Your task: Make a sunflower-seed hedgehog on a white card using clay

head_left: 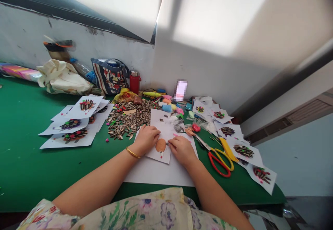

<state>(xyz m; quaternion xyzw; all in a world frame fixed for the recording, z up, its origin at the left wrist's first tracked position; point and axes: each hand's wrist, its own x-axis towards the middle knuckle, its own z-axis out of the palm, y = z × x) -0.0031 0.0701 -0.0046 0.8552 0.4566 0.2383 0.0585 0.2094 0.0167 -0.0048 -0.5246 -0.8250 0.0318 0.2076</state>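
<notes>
A small white card (161,157) lies on a larger white sheet (156,178) before me. On the card is a flat orange-brown clay oval (160,146), with a pale pointed snout, a dark eye and a red dot below it. My left hand (147,139) rests on the card's left side, fingers laid over the paper beside the clay. At the clay's right edge, my right hand (182,150) pinches a small greyish sliver, which looks like a sunflower seed (167,143). Some loose seeds lie on another white paper (156,115) just beyond.
A heap of sunflower seeds (127,120) spreads behind my left hand. Scissors (217,157) with red and yellow handles lie right. Seed-decorated hedgehog cards (71,133) are stacked left, and more cards (244,150) line the right edge. A red bottle (134,82) and bags (110,75) stand behind.
</notes>
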